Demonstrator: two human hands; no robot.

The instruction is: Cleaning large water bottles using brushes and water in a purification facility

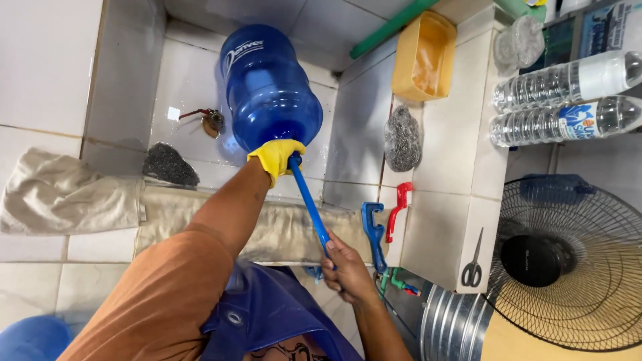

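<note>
A large blue water jug lies tilted over the white tiled basin, its neck toward me. My left hand, in a yellow rubber glove, grips the jug's neck. My right hand, bare, is closed around the lower end of a blue brush handle. The handle runs up into the jug's mouth; its brush end is hidden inside.
A beige cloth drapes the basin's front edge. Dark scouring pads, a steel wool ball, a yellow tray, two clear bottles, scissors and a fan surround it. A tap is on the wall.
</note>
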